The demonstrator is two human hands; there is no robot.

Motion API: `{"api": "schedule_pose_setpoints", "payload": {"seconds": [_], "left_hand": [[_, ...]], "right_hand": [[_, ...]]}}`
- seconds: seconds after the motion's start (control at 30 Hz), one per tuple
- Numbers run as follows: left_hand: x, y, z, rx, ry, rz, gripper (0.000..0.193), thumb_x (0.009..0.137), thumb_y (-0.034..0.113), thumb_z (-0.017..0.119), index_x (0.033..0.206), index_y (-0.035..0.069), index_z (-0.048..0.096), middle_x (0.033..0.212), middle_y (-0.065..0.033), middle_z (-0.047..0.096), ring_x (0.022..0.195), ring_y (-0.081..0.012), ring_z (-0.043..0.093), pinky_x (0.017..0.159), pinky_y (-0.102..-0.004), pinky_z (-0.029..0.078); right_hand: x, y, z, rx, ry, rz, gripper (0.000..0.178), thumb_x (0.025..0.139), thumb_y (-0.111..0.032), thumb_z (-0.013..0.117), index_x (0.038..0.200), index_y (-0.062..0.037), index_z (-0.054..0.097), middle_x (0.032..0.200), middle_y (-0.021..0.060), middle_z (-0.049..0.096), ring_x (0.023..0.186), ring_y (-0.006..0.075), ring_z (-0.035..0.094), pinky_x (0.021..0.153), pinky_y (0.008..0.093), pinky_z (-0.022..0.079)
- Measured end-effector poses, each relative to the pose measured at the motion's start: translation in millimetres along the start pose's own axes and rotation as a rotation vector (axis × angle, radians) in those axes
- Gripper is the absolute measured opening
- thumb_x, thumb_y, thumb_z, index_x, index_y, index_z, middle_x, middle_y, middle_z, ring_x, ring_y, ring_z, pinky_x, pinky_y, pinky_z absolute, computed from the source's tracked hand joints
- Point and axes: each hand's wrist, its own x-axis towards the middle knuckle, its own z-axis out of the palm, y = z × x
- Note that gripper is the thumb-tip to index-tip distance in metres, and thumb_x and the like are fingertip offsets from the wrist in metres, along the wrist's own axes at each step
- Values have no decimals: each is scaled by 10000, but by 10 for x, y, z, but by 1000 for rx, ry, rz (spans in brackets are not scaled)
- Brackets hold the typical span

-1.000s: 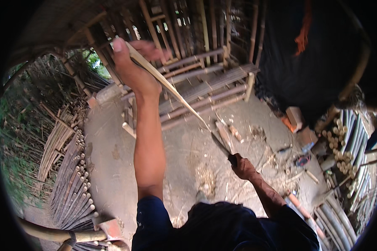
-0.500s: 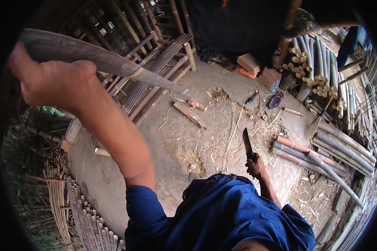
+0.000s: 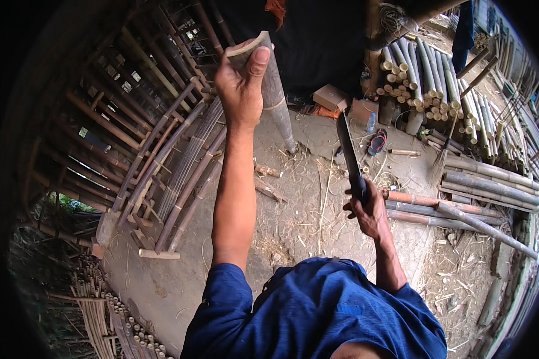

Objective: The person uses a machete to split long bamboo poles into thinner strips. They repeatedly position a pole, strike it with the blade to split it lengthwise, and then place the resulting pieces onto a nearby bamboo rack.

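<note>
My left hand [image 3: 242, 84] is raised ahead of me, wrapped round the upper end of a split bamboo piece [image 3: 275, 102]. The thumb lies over its curved, cut edge, and the grey-green length slants down and away, its far tip near the floor. At my right, my right hand [image 3: 370, 209] grips the dark handle of a machete [image 3: 348, 149], its long blade pointing up and away. Blade and bamboo are apart. On the floor between my arms lie short wood chunks [image 3: 268, 171] and thin shavings.
A bamboo bench [image 3: 182, 161] stands at the left. Cut bamboo poles [image 3: 425, 78] are stacked at the far right, with more poles [image 3: 455, 209] lying nearer. A cardboard box [image 3: 330, 97], a plastic bottle [image 3: 371, 122] and a sandal [image 3: 378, 142] sit at the back. Bamboo stakes [image 3: 141, 335] crowd the lower left.
My left hand has swung from the far left toward the middle, and the bamboo has turned from lying sideways to steeply slanted. The machete has risen a little. My view has shifted.
</note>
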Motion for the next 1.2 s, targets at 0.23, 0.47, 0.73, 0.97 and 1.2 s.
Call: {"api": "schedule_pose_setpoints", "payload": {"seconds": [0.23, 0.47, 0.73, 0.97, 1.2], "left_hand": [[-104, 178, 173, -223, -260, -171, 464, 919, 350, 555, 1118, -69, 572, 865, -123, 666, 852, -179, 639, 842, -329, 498], [-333, 246, 174, -189, -298, -197, 575, 878, 500, 526, 1070, -37, 601, 901, -103, 653, 866, -187, 632, 832, -332, 495], [-365, 255, 285, -221, -276, -80, 586, 973, 536, 449, 960, -24, 623, 905, -103, 631, 853, -175, 629, 788, -331, 511], [-382, 217, 257, -208, -283, -53, 571, 994, 509, 435, 958, -30, 619, 901, -109, 633, 842, -173, 633, 779, -327, 520], [-386, 198, 292, -208, -255, -50, 589, 991, 523, 435, 951, -33, 625, 889, -112, 643, 830, -177, 643, 768, -329, 525]], "right_hand": [[39, -1378, 257, -384, 244, -731, 556, 827, 34, 584, 1348, -21, 399, 940, 179, 653, 829, 309, 684, 736, 374, 536], [70, -1818, 373, -393, 109, -838, 573, 802, 20, 591, 1339, -13, 395, 1121, 274, 590, 948, 466, 614, 760, 492, 530], [98, -1782, 478, -531, 80, -880, 659, 763, -1, 611, 1375, -47, 369, 991, 221, 583, 758, 442, 631, 635, 504, 541], [63, -1777, 499, -556, 82, -879, 674, 756, -5, 612, 1381, -38, 362, 961, 212, 576, 728, 435, 629, 624, 499, 541], [65, -1792, 498, -568, 103, -896, 669, 750, -6, 612, 1373, -30, 368, 949, 210, 579, 712, 430, 630, 615, 495, 542]]}}
